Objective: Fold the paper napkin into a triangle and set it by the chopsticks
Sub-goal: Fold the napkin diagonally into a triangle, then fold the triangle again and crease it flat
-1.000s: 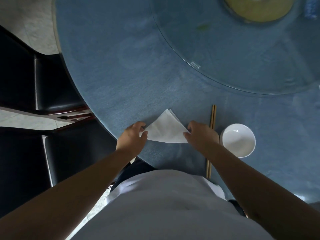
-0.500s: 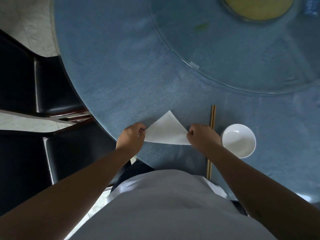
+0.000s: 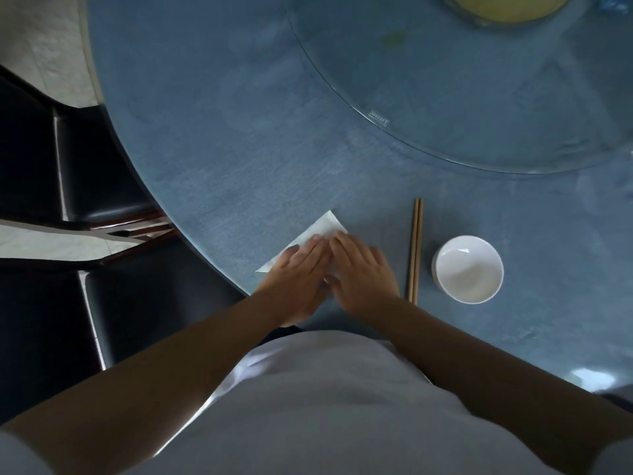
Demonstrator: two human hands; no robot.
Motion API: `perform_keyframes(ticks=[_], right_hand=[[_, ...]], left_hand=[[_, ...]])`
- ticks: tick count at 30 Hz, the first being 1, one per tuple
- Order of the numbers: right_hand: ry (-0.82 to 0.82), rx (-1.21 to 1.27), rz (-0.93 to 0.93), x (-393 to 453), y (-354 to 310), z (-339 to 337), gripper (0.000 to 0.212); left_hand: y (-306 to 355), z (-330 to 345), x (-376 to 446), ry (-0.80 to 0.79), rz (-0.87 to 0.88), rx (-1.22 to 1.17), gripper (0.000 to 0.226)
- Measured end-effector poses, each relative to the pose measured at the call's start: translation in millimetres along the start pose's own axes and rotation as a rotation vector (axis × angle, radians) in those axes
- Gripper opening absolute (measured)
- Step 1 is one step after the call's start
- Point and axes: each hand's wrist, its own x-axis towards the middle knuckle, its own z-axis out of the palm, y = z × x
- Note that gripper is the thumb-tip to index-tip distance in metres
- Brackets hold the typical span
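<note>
A white paper napkin (image 3: 323, 228), folded to a triangle, lies flat on the blue table (image 3: 239, 138) near its front edge. My left hand (image 3: 298, 272) rests palm-down on the napkin's left part, fingers stretched out. My right hand (image 3: 363, 269) lies flat beside it on the right part. Both hands cover most of the napkin; only its far tip and left corner show. A pair of wooden chopsticks (image 3: 415, 248) lies straight, a short way right of my right hand, not touching the napkin.
A small white bowl (image 3: 467, 269) stands right of the chopsticks. A large glass turntable (image 3: 445, 97) covers the table's far right, with a yellowish dish (image 3: 507, 8) at the top. Two dark chairs (image 3: 102, 186) stand at the left, beyond the table edge.
Both hands left the napkin's two side corners and moved inward; they now lie flat on top of it, side by side. The napkin has gone flat on the table.
</note>
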Motion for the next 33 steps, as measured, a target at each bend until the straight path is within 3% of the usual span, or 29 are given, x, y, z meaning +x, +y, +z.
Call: perform_keyframes(ticks=[5,12,21,24,28,33], right_hand=[[-0.168,-0.100,-0.042,-9.4,9.9,16.9,0.074],[-0.255,-0.105,0.109,-18.8,22.1,19.1,0.085],[-0.216,-0.133,0.223,-38.0,25.7,20.7,0.088],[-0.207,-0.132,0.219,-38.0,25.1,19.4,0.088],[-0.175,-0.119,0.184,-37.5,23.4,16.2,0.087],[-0.184,-0.102,0.095,-37.2,19.8,11.8,0.083]], left_hand=[[-14.7,13.9,-13.1,-0.144,-0.053,0.102,0.079],[-42.8,18.4,-44.1,-0.228,-0.223,0.117,0.083],[-43.4,14.6,-56.3,-0.239,-0.373,0.083,0.080],[-38.7,7.1,-55.5,-0.117,-0.457,-0.043,0.076],[-38.1,-3.0,-54.3,0.171,-0.581,-0.196,0.039],[-44.3,-4.6,-52.4,0.225,-0.621,-0.274,0.010]])
